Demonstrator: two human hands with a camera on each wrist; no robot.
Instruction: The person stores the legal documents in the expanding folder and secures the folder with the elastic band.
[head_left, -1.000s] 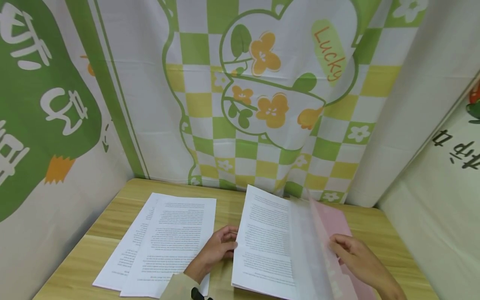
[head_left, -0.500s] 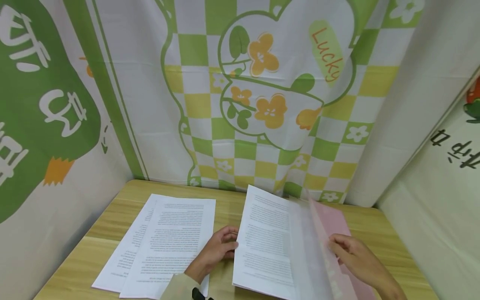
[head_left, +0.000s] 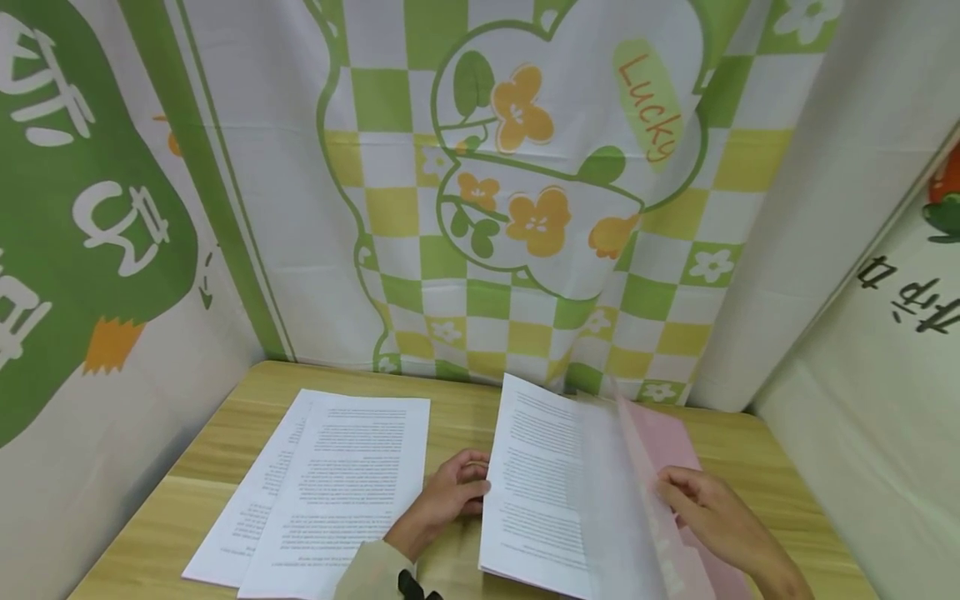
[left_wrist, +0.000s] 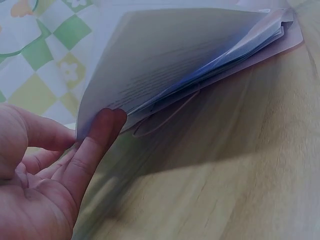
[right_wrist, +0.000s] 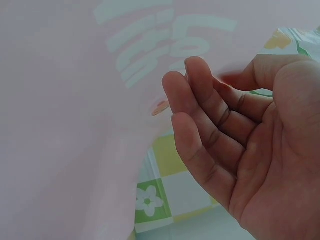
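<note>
A pink folder (head_left: 670, 437) stands partly open at the right of the table, with printed pages (head_left: 540, 492) and a clear plastic sleeve (head_left: 611, 508) inside. My left hand (head_left: 448, 493) pinches the pages' left edge between thumb and fingers. In the left wrist view the gripped sheet (left_wrist: 165, 55) is lifted, with more layers under it. My right hand (head_left: 708, 508) pinches the folder's cover at its outer edge. Pale lettering shows on the cover (right_wrist: 65, 115) in the right wrist view, where the other fingers are bent and partly hide the thumb's grip.
Two overlapping printed stacks (head_left: 345, 492) lie on the left of the wooden table (head_left: 202, 450). A thin elastic loop (left_wrist: 172, 117) hangs beneath the folder. A checkered curtain (head_left: 450, 292) hangs along the table's back edge, with cloth walls at both sides.
My left hand has shifted slightly right, bringing the pages' left edge with it towards the sleeve. My right hand keeps its place on the cover.
</note>
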